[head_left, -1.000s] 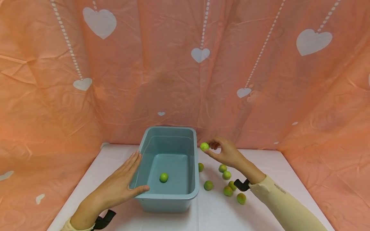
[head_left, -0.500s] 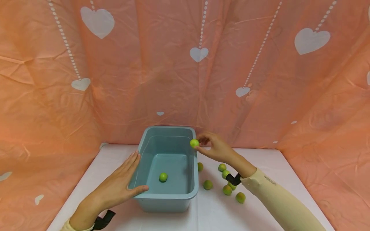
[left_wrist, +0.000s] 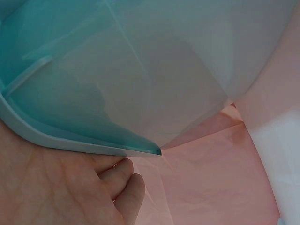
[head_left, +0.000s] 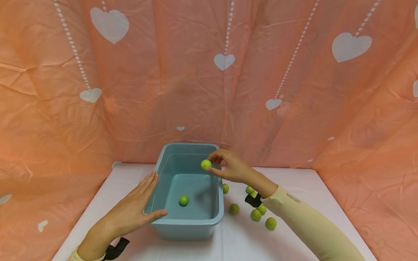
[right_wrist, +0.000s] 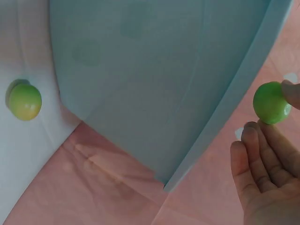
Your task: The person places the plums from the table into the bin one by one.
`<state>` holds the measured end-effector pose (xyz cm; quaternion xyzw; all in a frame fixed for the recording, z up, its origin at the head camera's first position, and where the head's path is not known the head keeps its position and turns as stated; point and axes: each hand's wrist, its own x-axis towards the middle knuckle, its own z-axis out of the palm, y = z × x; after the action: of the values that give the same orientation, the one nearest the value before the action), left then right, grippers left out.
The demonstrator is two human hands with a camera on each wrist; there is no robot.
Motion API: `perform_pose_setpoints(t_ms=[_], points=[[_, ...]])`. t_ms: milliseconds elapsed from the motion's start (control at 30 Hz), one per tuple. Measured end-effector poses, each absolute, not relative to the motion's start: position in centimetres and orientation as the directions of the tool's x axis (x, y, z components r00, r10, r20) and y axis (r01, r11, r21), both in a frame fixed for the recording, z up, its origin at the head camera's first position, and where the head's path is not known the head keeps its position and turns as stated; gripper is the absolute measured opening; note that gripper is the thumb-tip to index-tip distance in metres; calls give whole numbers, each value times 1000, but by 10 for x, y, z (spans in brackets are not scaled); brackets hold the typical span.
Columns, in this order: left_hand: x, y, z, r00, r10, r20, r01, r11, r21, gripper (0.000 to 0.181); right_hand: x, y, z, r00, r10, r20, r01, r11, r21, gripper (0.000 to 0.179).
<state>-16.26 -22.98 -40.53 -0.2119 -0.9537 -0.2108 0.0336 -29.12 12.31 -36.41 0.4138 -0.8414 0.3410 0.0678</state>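
Between the thumb and fingertips of my right hand (head_left: 230, 166) a small round green fruit (head_left: 206, 164) is pinched, lime-like and glossy. It hangs above the back right part of a blue-grey plastic tub (head_left: 187, 222), inside the right rim. Another green fruit (head_left: 183, 200) lies on the tub's floor. My left hand (head_left: 130, 206) rests against the tub's left rim, fingers stretched along the outside and thumb over the front left corner. In the left wrist view its fingers (left_wrist: 124, 180) lie loosely bent beneath the rim. The right wrist view shows the pinched fruit (right_wrist: 272, 103) past the rim.
Several more green fruits, some tinged yellow-orange, are scattered on the white tabletop (head_left: 241, 243) right of the tub, one fruit (head_left: 225, 188) close to its wall. A peach-coloured curtain (head_left: 192, 90) with white hearts encloses the back and sides.
My right hand has carried its fruit leftward from outside the tub, across the right rim, to above the inside. The left hand and the tub have stayed in place.
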Motion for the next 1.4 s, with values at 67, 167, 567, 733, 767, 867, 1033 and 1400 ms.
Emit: perform_pose_setpoints(t_ms=[67, 167, 567, 733, 767, 867, 1033, 1400], points=[[-162, -230, -405, -906, 392, 161, 423, 822, 381, 114, -293, 118, -364, -644, -660, 385, -745, 427, -513, 31], [-162, -231, -405, -904, 393, 168, 427, 821, 380, 113, -297, 112, -363, -636, -679, 366, -750, 434, -500, 30], [-161, -231, -402, -902, 396, 172, 432, 822, 371, 113, -306, 87, -364, -616, -743, 260, -735, 424, -529, 32], [-162, -230, -403, -902, 397, 172, 433, 822, 370, 113, -309, 80, -369, -628, -750, 210, -715, 449, -536, 32], [-162, -230, -403, -902, 397, 172, 433, 823, 369, 113, -310, 78, -370, -626, -752, 205, -715, 449, -536, 31], [-162, -231, -403, -898, 400, 182, 440, 822, 363, 113, -311, 74, -371, -613, -764, 204, -725, 440, -530, 30], [-162, -229, -405, -904, 392, 171, 428, 819, 381, 113, -314, 67, -374, -593, -779, 206, -740, 426, -521, 29], [-161, -229, -404, -904, 391, 171, 427, 821, 379, 112, -318, 51, -381, -550, -817, 170, -761, 408, -504, 28]])
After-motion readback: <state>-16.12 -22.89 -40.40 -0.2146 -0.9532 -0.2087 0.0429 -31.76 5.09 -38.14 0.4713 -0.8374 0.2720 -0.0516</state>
